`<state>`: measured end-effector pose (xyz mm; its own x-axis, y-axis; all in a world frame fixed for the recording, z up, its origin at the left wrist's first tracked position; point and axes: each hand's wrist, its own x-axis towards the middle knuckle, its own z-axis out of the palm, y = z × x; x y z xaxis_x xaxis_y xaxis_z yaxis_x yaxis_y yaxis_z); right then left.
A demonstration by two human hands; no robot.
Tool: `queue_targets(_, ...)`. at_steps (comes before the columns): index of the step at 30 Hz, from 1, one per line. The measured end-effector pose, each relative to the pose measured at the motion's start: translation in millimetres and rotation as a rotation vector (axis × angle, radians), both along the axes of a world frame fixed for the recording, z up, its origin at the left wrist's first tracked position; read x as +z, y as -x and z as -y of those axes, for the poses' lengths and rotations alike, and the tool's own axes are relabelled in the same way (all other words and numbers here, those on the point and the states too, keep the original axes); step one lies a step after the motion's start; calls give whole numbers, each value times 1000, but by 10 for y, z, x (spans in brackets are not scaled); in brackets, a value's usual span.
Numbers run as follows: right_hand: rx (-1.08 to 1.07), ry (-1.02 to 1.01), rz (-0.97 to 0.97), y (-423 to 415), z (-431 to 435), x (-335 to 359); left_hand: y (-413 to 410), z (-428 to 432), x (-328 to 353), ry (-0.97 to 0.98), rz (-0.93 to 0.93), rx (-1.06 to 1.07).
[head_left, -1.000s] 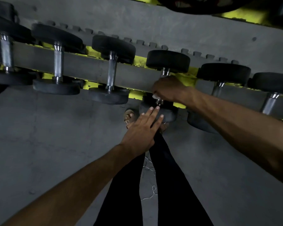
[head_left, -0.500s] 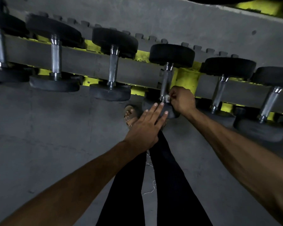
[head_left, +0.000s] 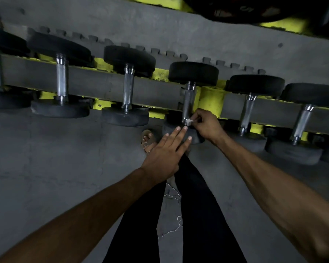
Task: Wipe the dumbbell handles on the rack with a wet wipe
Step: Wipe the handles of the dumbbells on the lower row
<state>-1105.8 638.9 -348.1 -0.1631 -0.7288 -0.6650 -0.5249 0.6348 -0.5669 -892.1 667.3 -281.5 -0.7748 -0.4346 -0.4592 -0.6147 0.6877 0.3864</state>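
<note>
Underfoot, floor [head_left: 46, 177]: grey concrete filling the lower half of the view.
Mat [head_left: 160, 25]: grey foam with a toothed puzzle edge, lying beyond the rack.
Rack [head_left: 95, 82]: long grey bar running left to right and slanting down toward the right, with yellow frame parts [head_left: 210, 99] showing behind it.
Weight plate [head_left: 235, 10]: dark disc at the top right, cut off by the edge.
Dumbbells [head_left: 129, 57]: a row laid across the bar, black round heads and shiny metal grips, one head on the far side and one on the near side.
Legs [head_left: 198, 205]: black trousers, standing close to the rack.
Middle dumbbell [head_left: 193, 73]: fourth from the left; its near head is partly hidden under both hands.
Handle [head_left: 188, 99]: bare chrome along most of its length, with the wipe at its near end.
Left hand [head_left: 163, 154]: flat, with fingers straight and slightly spread; the fingertips lie over the near head of the middle dumbbell.
Right hand [head_left: 207, 126]: just right of the handle, fingers curled and pinching the wipe.
Foot [head_left: 148, 141]: in a sandal, just left of the left hand.
String [head_left: 171, 194]: thin and white, lying on the floor between the legs.
Wet wipe [head_left: 190, 121]: small white wad pressed against the near end of the handle, just above the near head.
</note>
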Motion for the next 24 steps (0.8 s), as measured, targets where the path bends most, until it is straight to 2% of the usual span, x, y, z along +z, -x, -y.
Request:
queue_targets(7, 1111, 527, -486, -95, 417, 27, -54, -77, -163, 63, -49, 19)
queue_targets(9, 1319, 453, -501, -194, 592, 19, -38, -111, -188, 74, -50, 39)
queue_targets(11, 1459, 185, -516, -352, 737, 21, -6, -141, -188, 77, -42, 57)
queue_targets(14, 1591, -168, -558, -568, 875, 67, 19, -157, -153, 73, 9, 53)
queue_targets(16, 1580, -187, -520, -559, 897, 86, 36, -152, -105, 60, 42, 55)
queue_targets(20, 1336, 95, -358, -292, 775, 177, 113, -187, -23, 49, 74, 100)
queue_targets(22, 1351, 256, -365, -232, 723, 208, 158, -219, 1, 42, 94, 120)
queue_targets(24, 1469, 441, -408, -154, 729, 191, 202, -245, 28, 32, 111, 134)
